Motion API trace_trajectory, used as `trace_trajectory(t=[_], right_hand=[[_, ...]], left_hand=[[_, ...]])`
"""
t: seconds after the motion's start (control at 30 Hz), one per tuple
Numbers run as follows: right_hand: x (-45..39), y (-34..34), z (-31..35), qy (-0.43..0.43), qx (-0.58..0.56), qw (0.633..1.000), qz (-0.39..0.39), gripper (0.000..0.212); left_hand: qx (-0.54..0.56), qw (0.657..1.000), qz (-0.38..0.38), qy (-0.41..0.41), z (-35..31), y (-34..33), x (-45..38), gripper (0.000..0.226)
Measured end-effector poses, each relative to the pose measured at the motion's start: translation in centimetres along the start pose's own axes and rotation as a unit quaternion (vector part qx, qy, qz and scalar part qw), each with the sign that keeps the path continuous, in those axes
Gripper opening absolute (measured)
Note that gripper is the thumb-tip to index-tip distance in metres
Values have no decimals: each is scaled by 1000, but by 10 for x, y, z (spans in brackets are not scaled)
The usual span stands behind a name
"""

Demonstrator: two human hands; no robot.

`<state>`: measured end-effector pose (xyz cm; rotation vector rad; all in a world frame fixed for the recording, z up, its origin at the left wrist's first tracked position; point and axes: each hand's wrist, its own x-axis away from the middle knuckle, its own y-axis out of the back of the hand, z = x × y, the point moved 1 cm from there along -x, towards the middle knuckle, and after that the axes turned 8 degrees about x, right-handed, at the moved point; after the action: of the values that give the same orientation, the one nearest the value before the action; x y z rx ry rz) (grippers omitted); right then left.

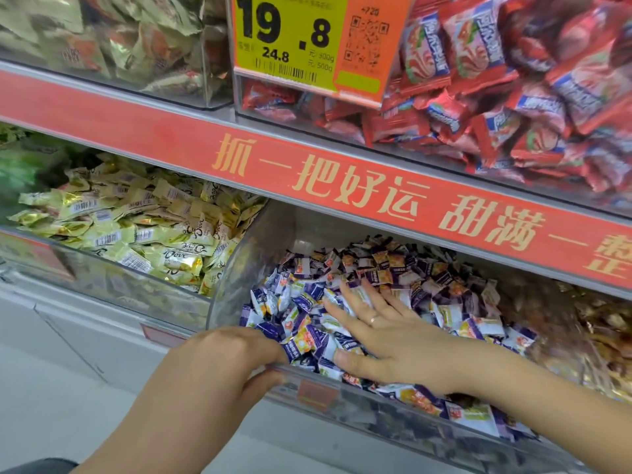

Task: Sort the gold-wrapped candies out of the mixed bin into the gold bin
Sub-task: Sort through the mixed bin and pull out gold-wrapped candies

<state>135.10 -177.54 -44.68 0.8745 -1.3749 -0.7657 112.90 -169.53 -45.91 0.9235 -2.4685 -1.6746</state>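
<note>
The brown-wrapped candies (588, 336) at the right edge are blurred and cut off. The left hand (219, 364) fingertips are hidden behind the mixed bin (342, 395) rim.

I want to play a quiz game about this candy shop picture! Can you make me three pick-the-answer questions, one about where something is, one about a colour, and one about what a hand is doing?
1. Where is the clear bin of gold-wrapped candies?
A. to the left of the clear bin of purple-and-white wrapped candies
B. to the right of it
C. on the floor

2. What colour is the long shelf banner with pale lettering?
A. blue
B. red
C. green

3. What is the right hand doing?
A. lying flat and open on the purple-and-white candies
B. holding a gold candy
C. pointing at the yellow-and-orange price tag

Answers:
1 A, the gold bin sits left of the purple one.
2 B, the banner is red.
3 A, its fingers are spread on the pile; the left hand curls over the bin's front edge.
</note>
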Motion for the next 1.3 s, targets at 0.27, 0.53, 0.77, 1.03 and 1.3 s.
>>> trace_trajectory(t=[0.27,0.53,0.77,1.03,1.3], right_hand=[[21,12,10,152,-4,984,-89,45],[-60,14,-20,76,171,972,-141,49],[-47,44,-23,27,-58,983,-173,44],[-49,13,-44,8,135,988,-75,57],[37,31,-35,-37,-58,996,-65,49]], left_hand=[[21,1000,-19,6,4,-4,1,22],[20,999,-24,17,3,-5,2,23],[30,999,-15,25,2,1,2,23],[26,999,-3,38,2,3,2,26],[307,947,86,40,-28,25,-20,35]])
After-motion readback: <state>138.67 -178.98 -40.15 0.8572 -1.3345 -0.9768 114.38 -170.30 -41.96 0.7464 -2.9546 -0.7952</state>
